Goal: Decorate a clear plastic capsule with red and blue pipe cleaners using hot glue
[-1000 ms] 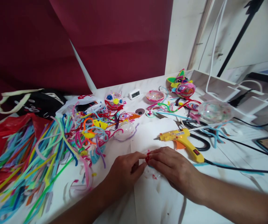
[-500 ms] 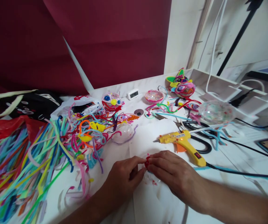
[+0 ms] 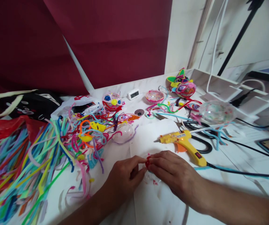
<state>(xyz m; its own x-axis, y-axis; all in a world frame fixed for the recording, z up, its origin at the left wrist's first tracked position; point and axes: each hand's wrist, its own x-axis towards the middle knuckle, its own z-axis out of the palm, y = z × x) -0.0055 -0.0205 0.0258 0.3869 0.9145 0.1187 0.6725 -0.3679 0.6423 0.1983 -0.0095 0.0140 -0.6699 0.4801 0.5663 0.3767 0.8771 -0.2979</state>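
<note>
Between my two hands is a small red piece of pipe cleaner (image 3: 148, 162), on or against a clear plastic dome (image 3: 149, 179) lying on a white sheet of paper (image 3: 155, 206). My left hand (image 3: 126, 175) pinches the red piece from the left with thumb and index finger. From the right, my right hand (image 3: 174, 175) closes its fingertips on the same piece and covers much of the dome. Red marks show on the dome's near side. Just beyond my right hand lies a yellow hot glue gun (image 3: 188, 147), its nozzle pointing left.
Pipe cleaners (image 3: 38, 162) in many colours heap at the left, by a red bag (image 3: 28, 128). Black-handled scissors (image 3: 201, 142) lie behind the glue gun. Another clear dome (image 3: 124, 134), a decorated ball (image 3: 112, 101) and a small clock (image 3: 133, 94) stand farther back. A black cord (image 3: 244, 174) runs right.
Almost nothing differs. Both hands stay on the red piece, with only a very slight shift of the fingers.
</note>
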